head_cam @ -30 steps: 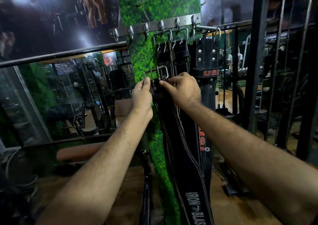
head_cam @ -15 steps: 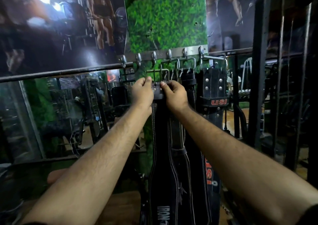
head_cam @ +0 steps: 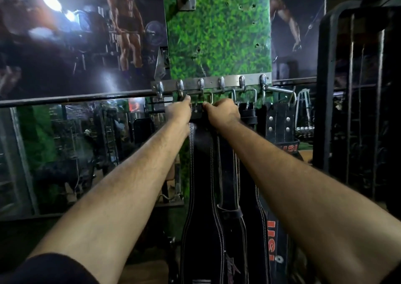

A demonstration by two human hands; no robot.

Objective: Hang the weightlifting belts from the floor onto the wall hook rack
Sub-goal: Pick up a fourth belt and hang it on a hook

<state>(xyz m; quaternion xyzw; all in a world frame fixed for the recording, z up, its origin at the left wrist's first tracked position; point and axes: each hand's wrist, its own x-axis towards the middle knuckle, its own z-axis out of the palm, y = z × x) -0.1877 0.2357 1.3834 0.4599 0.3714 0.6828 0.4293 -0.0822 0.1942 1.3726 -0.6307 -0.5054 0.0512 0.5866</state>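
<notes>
**Two hands seating a belt on the rack**

Both sets of fingers are clamping the belt's [head_cam: 201, 175] buckle end: left hand [head_cam: 179, 112], right hand [head_cam: 223, 113], just under the hook rack [head_cam: 211, 83]. Advice: be lifting the buckle frame over one free hook before letting go. Rack is carrying other belts [head_cam: 280, 121] rightward.

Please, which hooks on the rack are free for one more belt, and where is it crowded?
On the rack, the leftmost hook looks bare, bordered by the rack's left end. Both hands hold a belt under the next hooks. Rightward it is crowded: buckles hang close together, up to the USI belt at the right end.
</notes>
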